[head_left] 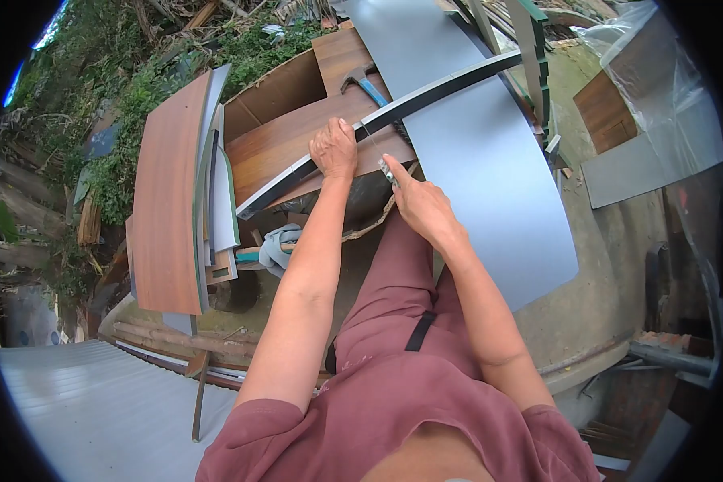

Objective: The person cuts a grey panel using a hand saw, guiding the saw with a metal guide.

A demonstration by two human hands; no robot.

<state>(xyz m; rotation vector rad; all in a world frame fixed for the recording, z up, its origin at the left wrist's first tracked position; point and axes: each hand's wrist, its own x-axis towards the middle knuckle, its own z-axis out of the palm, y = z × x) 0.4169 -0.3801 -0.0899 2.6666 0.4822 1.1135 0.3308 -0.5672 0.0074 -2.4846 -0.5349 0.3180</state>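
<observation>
Left hand [333,149] on one straightedge [442,87]; right hand [422,205] holds one cutter [386,170].

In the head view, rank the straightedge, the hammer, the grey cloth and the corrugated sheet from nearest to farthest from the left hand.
1. Straightedge, pressed under the left hand, touching it.
2. Hammer, just beyond the hand, on the brown board.
3. Grey cloth, below the board's near edge, towards the person.
4. Corrugated sheet, far off at the lower left.
</observation>
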